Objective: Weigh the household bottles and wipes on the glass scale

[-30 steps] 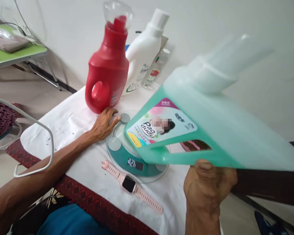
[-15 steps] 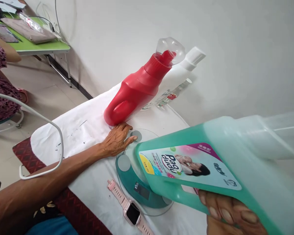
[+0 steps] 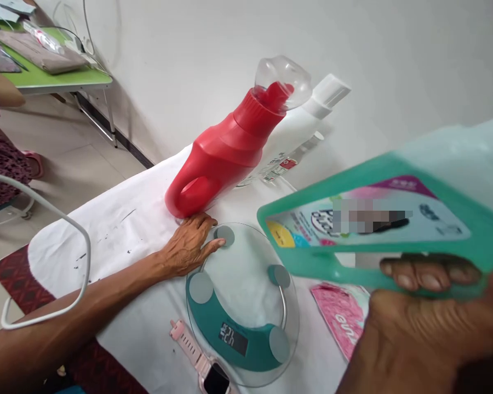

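My right hand (image 3: pixel 431 312) is wrapped round the handle of a large jug of green liquid detergent (image 3: pixel 373 158), tilted and held up at the right. Its upper end runs out of view. Below and left of the jug is a round glass scale (image 3: pixel 242 273) with a teal band and digits lit on its display. My left hand (image 3: pixel 191 241) lies flat at the scale's far left edge, fingers spread. Its fingertips are by the base of a red bottle (image 3: pixel 225 148) with a clear cap; whether they touch it I cannot tell.
Behind the red bottle stand a white bottle (image 3: pixel 287 137) and a smaller labelled bottle (image 3: pixel 296 158) by the wall. A pink smartwatch (image 3: pixel 201 355) and a pink packet (image 3: pixel 343 312) lie near the scale. A white cable (image 3: pixel 84 273) crosses my left forearm. A person (image 3: pixel 6 148) sits by a green table (image 3: pixel 66 79).
My right hand has lifted the detergent jug up and to the right, off the scale area. The scale's display and the pink packet now show. My left hand stays almost in place.
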Demonstrator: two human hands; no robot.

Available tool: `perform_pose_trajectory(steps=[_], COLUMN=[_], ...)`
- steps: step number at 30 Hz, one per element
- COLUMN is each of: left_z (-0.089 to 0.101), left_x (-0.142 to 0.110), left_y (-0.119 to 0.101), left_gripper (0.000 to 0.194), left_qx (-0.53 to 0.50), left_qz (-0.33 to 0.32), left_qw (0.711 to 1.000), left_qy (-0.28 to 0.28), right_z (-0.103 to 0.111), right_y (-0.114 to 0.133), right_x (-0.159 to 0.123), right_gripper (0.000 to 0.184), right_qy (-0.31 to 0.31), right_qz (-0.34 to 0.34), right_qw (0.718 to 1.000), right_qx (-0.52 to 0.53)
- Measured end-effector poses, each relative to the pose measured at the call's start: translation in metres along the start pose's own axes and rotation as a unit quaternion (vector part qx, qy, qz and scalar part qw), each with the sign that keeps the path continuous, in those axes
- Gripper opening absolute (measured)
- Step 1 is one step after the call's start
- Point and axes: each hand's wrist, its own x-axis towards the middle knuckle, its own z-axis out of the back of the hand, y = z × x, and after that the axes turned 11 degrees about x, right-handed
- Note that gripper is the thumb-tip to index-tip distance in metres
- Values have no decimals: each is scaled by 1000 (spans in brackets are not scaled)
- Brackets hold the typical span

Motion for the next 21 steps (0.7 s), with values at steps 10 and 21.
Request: perform_pose_trajectory(steps=[10,21], left_z=[5,2], left_x=[2,4], left_y=[-3,4], left_gripper=[49,53], left_qx=[0,14], left_qz=[20,-2], left_qw=[1000,1000], left_qy=[16,2], right_z=[-42,-46], right_y=[-105,-111], right_x=[70,62], right_gripper=[45,60], right_qy=[-57,-24], right_qz=[-8,-71], right_qw=[997,997], right_qx=[56,5])
